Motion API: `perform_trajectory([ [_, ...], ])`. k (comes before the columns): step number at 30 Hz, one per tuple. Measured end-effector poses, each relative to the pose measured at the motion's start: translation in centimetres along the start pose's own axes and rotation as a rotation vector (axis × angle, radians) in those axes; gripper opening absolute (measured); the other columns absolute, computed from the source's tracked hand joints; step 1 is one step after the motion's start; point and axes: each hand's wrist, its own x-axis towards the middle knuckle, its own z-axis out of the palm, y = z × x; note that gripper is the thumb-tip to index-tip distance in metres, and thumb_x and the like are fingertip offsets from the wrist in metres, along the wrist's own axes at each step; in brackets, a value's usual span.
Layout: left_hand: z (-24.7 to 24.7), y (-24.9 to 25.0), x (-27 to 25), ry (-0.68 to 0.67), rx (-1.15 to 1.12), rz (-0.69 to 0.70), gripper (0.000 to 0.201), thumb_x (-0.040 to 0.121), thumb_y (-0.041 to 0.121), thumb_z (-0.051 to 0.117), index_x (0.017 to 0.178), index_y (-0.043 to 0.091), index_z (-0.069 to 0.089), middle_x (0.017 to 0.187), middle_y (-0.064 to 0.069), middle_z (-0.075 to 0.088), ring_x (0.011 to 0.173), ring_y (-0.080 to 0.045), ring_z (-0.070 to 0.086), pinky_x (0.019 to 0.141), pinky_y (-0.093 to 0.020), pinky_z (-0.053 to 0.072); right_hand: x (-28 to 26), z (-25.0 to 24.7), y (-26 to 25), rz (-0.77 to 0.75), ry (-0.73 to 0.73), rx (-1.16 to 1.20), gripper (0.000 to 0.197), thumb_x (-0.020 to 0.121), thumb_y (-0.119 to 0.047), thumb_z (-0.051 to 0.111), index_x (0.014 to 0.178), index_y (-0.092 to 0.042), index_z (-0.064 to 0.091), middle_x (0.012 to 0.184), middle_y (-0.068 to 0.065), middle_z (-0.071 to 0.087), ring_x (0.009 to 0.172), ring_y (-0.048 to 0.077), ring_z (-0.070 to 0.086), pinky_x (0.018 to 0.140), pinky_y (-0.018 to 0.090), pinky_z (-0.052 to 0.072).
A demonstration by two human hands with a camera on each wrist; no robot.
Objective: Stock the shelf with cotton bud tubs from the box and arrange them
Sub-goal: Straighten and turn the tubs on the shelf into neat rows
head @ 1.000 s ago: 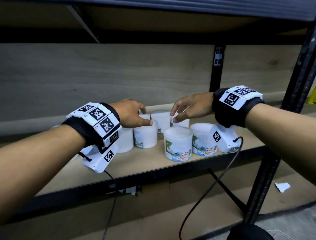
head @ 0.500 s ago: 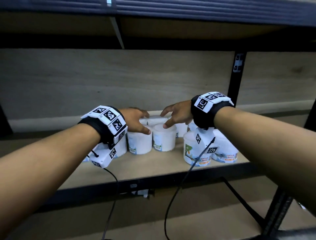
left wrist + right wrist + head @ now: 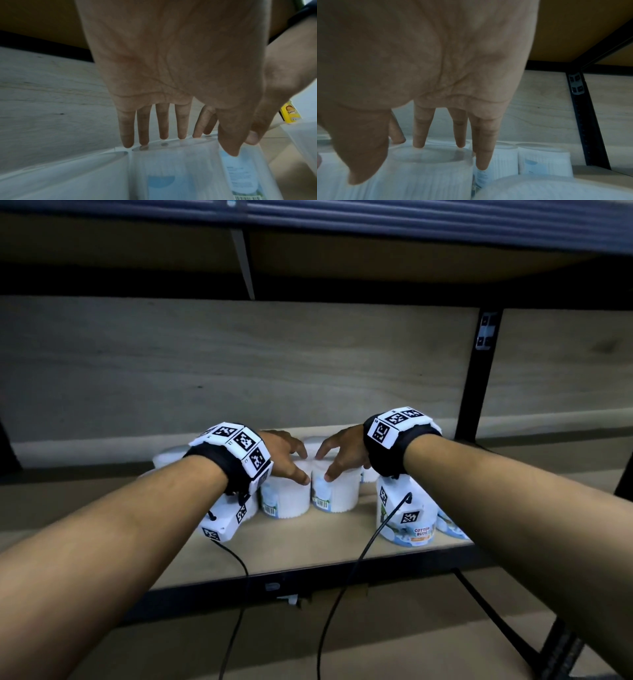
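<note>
Several white cotton bud tubs stand on the wooden shelf [image 3: 301, 546]. My left hand [image 3: 298, 469] grips one tub [image 3: 284, 501] from above, fingers over the far rim and thumb down the front. In the left wrist view the left hand [image 3: 171, 142] has its fingertips on this tub's [image 3: 171, 169] lid edge. My right hand [image 3: 334, 463] grips the neighbouring tub [image 3: 337, 496] the same way. In the right wrist view the right hand [image 3: 419, 155] has its fingers round that tub's [image 3: 426, 169] lid. The two tubs touch side by side.
More tubs stand behind [image 3: 317, 440], at the far left [image 3: 169, 455] and at the front right [image 3: 411, 529]. A black upright post [image 3: 476, 378] rises at the right. The upper shelf hangs low overhead. Wrist camera cables hang over the shelf's front edge. A yellow pack [image 3: 289, 113] lies further right.
My hands have drawn closer together and settled lower on their tubs. The right hand's tub now stands right beside the left one. The head view has moved closer.
</note>
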Motion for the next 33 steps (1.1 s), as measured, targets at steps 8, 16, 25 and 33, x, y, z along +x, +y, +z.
perform_trajectory([
  [8,-0.1,0.1,-0.3,0.026,0.014,0.036,0.065,0.076,0.060,0.067,0.135,0.039,0.049,0.137,0.009,0.052,0.126,-0.016,0.049,0.107,-0.032,0.039,-0.2,-0.5,0.0,-0.013,-0.007,-0.013,0.059,0.089,-0.032,0.070,0.143,-0.033,0.047,0.149,0.000,0.040,0.130,0.022,0.046,0.085,0.024,0.042],
  [16,-0.6,0.2,-1.3,-0.004,-0.015,0.074,0.068,0.069,0.065,0.069,0.130,0.039,0.055,0.131,0.010,0.057,0.121,-0.015,0.052,0.105,-0.034,0.042,-1.6,-0.7,-0.2,-0.025,-0.029,-0.023,0.060,0.084,-0.034,0.075,0.139,-0.037,0.051,0.142,-0.004,0.045,0.115,0.018,0.047,0.082,0.025,0.040],
  [25,-1.0,0.7,-4.0,-0.020,-0.038,0.098,0.065,0.068,0.069,0.071,0.126,0.041,0.059,0.125,0.013,0.059,0.115,-0.013,0.055,0.103,-0.031,0.043,-4.0,-0.2,0.2,-0.063,0.005,-0.026,0.054,0.081,-0.040,0.076,0.131,-0.044,0.057,0.110,-0.010,0.047,0.104,0.012,0.044,0.084,0.022,0.035],
  [33,-1.0,1.3,-6.9,-0.017,-0.071,0.116,0.065,0.070,0.070,0.070,0.127,0.043,0.057,0.123,0.015,0.055,0.113,-0.012,0.053,0.102,-0.029,0.041,-5.8,0.5,0.5,-0.084,-0.016,0.031,0.047,0.073,-0.047,0.078,0.116,-0.057,0.059,0.112,-0.011,0.050,0.108,0.014,0.049,0.103,0.030,0.041],
])
